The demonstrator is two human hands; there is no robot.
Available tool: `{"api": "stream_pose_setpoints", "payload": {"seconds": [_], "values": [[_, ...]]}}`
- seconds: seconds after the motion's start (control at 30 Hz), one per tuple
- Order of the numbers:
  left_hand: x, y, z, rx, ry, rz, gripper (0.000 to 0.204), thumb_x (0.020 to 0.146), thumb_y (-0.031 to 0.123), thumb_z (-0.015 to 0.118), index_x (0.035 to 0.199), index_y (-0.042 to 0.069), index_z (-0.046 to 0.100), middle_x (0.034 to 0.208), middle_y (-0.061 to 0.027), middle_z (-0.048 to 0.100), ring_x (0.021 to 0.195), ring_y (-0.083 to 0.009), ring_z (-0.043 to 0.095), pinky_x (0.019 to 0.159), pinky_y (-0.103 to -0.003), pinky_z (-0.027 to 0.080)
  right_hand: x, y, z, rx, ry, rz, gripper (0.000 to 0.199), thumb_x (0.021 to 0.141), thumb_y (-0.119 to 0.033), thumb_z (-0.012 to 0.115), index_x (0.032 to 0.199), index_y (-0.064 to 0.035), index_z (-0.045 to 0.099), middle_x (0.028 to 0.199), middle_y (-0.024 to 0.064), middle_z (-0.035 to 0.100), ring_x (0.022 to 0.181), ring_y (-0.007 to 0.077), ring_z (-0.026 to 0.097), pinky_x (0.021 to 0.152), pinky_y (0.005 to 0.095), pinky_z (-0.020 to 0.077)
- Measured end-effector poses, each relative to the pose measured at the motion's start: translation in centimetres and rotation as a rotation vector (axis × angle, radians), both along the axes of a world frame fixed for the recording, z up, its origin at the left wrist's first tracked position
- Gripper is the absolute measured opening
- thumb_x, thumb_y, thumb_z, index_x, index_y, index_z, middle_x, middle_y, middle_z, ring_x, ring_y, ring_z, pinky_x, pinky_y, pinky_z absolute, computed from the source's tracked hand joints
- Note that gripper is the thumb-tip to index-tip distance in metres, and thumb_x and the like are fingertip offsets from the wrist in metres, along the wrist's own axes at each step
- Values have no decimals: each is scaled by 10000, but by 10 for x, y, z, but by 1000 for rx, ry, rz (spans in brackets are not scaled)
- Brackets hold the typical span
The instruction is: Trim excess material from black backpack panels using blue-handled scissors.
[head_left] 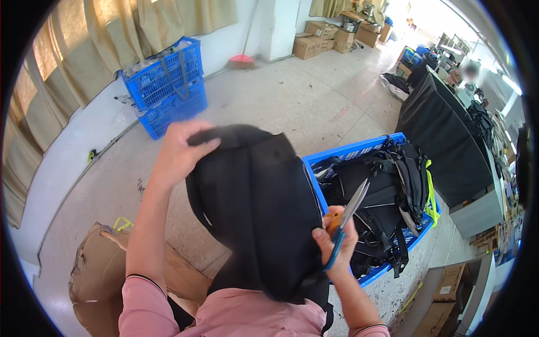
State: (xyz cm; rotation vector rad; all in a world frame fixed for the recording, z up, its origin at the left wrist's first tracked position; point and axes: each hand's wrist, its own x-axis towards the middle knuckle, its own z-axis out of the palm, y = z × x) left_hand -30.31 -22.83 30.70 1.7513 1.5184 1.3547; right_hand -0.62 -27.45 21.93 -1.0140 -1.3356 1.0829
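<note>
A black fabric bag (pixel 255 191), likely a backpack, is held up in front of my chest. My left hand (pixel 191 143) pinches its far left edge, thumb on the near side. At the bag's right side is my right hand (pixel 339 241), closed round a pair of scissors (pixel 353 205) with blue and orange handles. The scissors' blades point up and away, nearly together. Fingers of my right hand also touch the bag's right edge; whether they grip the cloth I cannot tell.
A blue crate (pixel 353 147) full of black backpacks (pixel 370 191) stands just right of the bag. Stacked blue crates (pixel 165 78) stand far left. An opened cardboard box (pixel 95 269) sits near left. A black-draped table (pixel 438 135) runs along the right, with a person (pixel 469 73) beyond.
</note>
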Motion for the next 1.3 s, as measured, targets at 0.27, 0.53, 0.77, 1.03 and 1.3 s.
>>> {"api": "stream_pose_setpoints", "payload": {"seconds": [0.27, 0.53, 0.77, 1.03, 1.3], "values": [[46, 38, 6, -97, 23, -284, 78, 734, 25, 626, 803, -9, 637, 708, -21, 626, 679, -75, 542, 644, -236, 435, 26, -22, -7, -91, -363, 39, 499, 733, -235, 744, 1110, -27, 494, 800, 51, 548, 657, 108, 485, 610, 256, 428], [70, 40, 2, -57, -30, -332, 67, 730, -7, 618, 794, 0, 639, 709, -9, 626, 682, -63, 549, 650, -215, 433, 52, 2, 32, 149, -775, -98, 642, 674, -398, 753, 1135, -60, 459, 890, 108, 533, 699, 229, 540, 633, 342, 461], [74, 36, 1, -21, -69, -342, 67, 731, -11, 621, 793, 5, 642, 712, -2, 628, 669, -55, 548, 630, -208, 434, 44, 7, 42, 128, -768, -82, 614, 665, -374, 753, 1110, -59, 471, 884, 124, 534, 750, 265, 558, 653, 378, 461], [74, 37, -2, -35, -97, -311, 55, 737, -4, 626, 789, 4, 644, 709, -2, 627, 665, -54, 551, 620, -208, 435, 40, 11, 34, 182, -751, -115, 495, 698, -351, 736, 999, -31, 509, 722, 109, 534, 637, 252, 560, 567, 352, 451], [75, 38, -6, -43, -156, -309, 85, 708, 50, 685, 772, 15, 642, 668, 10, 614, 636, -44, 537, 597, -201, 412, 43, 11, 29, 229, -731, -105, 429, 699, -295, 749, 935, -16, 524, 656, 86, 528, 504, 209, 538, 471, 297, 426]]}}
